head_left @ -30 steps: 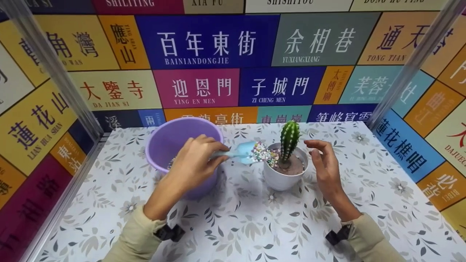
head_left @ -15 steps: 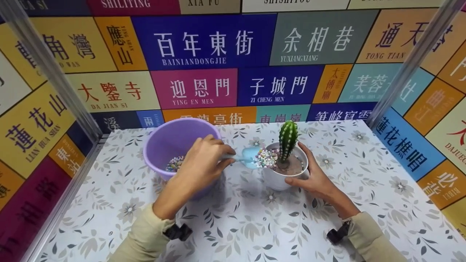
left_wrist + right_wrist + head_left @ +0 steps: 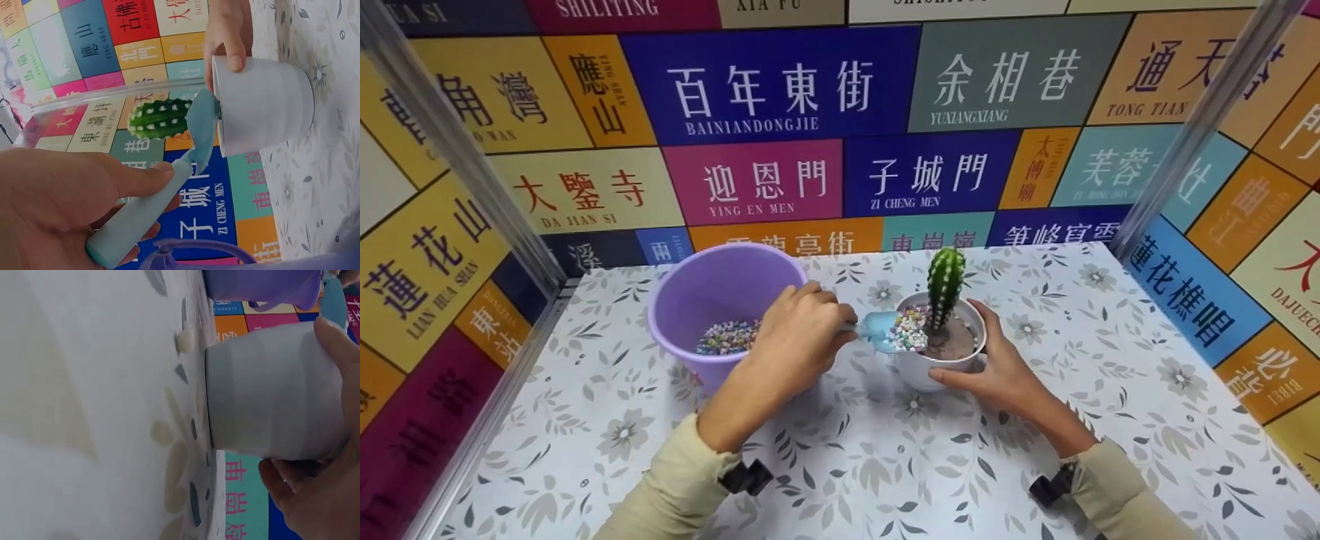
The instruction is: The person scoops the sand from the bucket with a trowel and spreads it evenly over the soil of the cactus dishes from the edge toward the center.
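Observation:
My left hand (image 3: 802,334) grips the handle of a light blue scoop (image 3: 140,214), fingers curled under it and thumb along the top. The scoop's blade carries small multicoloured pebbles (image 3: 910,327) and overlaps the left rim of a white pot (image 3: 919,370). In that pot a green cactus (image 3: 946,281) stands upright in brown soil (image 3: 956,341). Around the pot's right side curls my right hand (image 3: 997,360), thumb on the front wall near the rim and fingers behind. The right wrist view shows the pot's wall (image 3: 270,394) between thumb and fingers.
Left of the pot stands a purple bucket (image 3: 675,337) with more pebbles (image 3: 727,337) at its bottom. A tablecloth (image 3: 877,472) with grey leaves covers the table. Panels with large characters (image 3: 772,82) rise behind, with metal posts (image 3: 1215,127) at the corners.
The right hand, apart from the pot a second ago, has come in and taken hold of it. The left hand has moved the scoop slightly right, further over the pot's rim.

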